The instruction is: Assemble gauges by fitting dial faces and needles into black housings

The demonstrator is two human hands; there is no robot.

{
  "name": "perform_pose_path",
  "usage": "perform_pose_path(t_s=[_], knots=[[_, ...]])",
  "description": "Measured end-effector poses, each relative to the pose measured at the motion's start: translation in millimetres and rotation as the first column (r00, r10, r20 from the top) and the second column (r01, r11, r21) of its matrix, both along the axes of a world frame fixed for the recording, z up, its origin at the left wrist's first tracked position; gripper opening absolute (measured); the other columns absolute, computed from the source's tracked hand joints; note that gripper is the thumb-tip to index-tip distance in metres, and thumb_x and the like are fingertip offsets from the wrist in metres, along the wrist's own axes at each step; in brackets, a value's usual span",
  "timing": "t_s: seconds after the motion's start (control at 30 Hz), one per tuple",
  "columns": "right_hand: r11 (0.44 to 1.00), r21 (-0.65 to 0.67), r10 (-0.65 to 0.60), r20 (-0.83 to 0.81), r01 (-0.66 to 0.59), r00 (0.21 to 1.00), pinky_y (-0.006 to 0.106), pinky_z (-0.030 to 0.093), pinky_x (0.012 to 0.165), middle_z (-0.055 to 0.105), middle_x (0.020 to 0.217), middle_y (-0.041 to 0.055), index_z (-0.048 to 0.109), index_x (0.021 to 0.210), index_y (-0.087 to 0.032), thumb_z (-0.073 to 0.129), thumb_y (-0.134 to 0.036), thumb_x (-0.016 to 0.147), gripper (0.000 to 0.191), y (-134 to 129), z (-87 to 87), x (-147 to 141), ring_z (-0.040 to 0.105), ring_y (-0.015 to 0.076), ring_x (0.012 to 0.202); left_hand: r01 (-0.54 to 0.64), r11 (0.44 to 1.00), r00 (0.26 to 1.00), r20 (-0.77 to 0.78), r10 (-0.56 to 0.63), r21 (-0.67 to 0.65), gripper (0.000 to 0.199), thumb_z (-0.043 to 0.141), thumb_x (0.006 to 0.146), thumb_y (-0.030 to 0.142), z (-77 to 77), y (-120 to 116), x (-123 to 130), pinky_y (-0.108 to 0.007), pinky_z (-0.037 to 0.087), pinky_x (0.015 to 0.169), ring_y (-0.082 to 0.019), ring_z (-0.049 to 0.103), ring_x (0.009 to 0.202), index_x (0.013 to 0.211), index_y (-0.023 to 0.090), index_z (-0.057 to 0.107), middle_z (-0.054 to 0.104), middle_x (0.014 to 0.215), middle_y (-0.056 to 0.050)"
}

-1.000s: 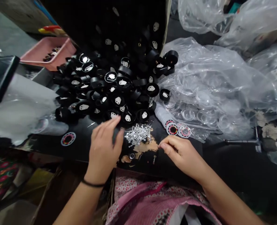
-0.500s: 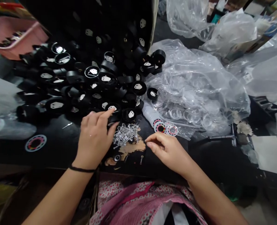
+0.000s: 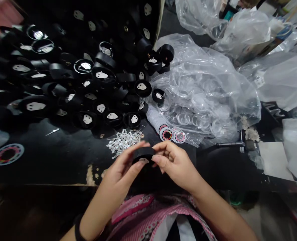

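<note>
Close to the table's front edge I hold a shallow black round case (image 3: 143,152), tilted so that part of its inside faces me. A pale plate with holes shows inside it. My left hand (image 3: 122,167) is closed around the left side of the case, thumb on the near rim. My right hand (image 3: 175,162) has thumb and bent fingers at the right rim; whether a small part is also between them is hidden. Just beyond lies a heap of small silvery pin-like parts (image 3: 124,142). A row of printed round dials (image 3: 166,134) lies beyond my right hand.
Many similar black cases (image 3: 103,75) are piled at the back left. A clear plastic bag (image 3: 203,83) with transparent rings covers the back right. One loose dial (image 3: 8,154) lies far left. A dark metal tool (image 3: 230,144) and white card (image 3: 276,160) are at right.
My left hand has come back from the pile toward me with a black round case. The right hand has met it at the rim. The view has shifted a little.
</note>
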State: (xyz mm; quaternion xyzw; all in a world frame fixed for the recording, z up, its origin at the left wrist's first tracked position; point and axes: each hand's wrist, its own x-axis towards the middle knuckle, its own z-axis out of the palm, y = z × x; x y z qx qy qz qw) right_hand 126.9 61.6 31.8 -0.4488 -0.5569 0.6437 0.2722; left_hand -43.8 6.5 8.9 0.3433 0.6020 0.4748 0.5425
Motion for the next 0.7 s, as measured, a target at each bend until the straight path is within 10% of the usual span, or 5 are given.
perform_pose_path(t_s=[0.17, 0.37, 0.57, 0.7], knots=[[0.982, 0.178, 0.019, 0.269, -0.069, 0.963, 0.031, 0.051, 0.074, 0.070, 0.091, 0.0025, 0.067, 0.106, -0.021, 0.065, -0.038, 0.091, 0.023, 11, -8.7, 12, 0.065, 0.0159, 0.079, -0.099, 0.974, 0.908, 0.383, 0.173, -0.205, 0.037, 0.071, 0.087, 0.043, -12.1, -9, 9, -0.031, 0.059, 0.091, -0.022, 0.069, 0.111, 0.124, 0.036, 0.068, 0.071, 0.125, -0.001], [0.834, 0.488, -0.235, 0.736, -0.258, 0.634, 0.050, 0.043, 0.096, 0.064, 0.117, 0.0128, 0.062, 0.117, -0.019, 0.070, -0.025, 0.088, 0.031, 48, -16.0, 22, 0.060, 0.0307, 0.112, -0.145, 0.969, 0.900, 0.380, 0.213, -0.201, 0.028, 0.078, 0.082, 0.040, -7.4, -3, 11, -0.025, 0.059, 0.090, -0.019, 0.066, 0.111, 0.108, 0.032, 0.073, 0.070, 0.122, 0.001], [0.924, 0.382, -0.221, 0.499, 0.016, 0.838, 0.030, 0.044, 0.067, 0.067, 0.077, -0.0010, 0.066, 0.089, -0.020, 0.065, -0.028, 0.089, 0.007, 53, -20.5, 31, 0.059, 0.0152, 0.069, -0.128, 0.952, 0.853, 0.459, 0.248, -0.276, 0.044, 0.081, 0.077, 0.042, 2.0, 0, 14, -0.032, 0.062, 0.089, -0.031, 0.055, 0.131, 0.118, 0.030, 0.073, 0.061, 0.143, -0.005], [0.912, 0.393, -0.242, 0.289, 0.116, 0.926, 0.030, 0.050, 0.074, 0.072, 0.085, 0.0017, 0.074, 0.095, -0.022, 0.060, -0.035, 0.093, 0.019, 54, -20.9, 39, 0.066, 0.0174, 0.082, -0.160, 0.947, 0.811, 0.509, 0.288, -0.280, 0.038, 0.081, 0.078, 0.038, 8.2, 3, 13, -0.037, 0.063, 0.086, -0.031, 0.066, 0.118, 0.114, 0.026, 0.074, 0.069, 0.131, -0.008]])
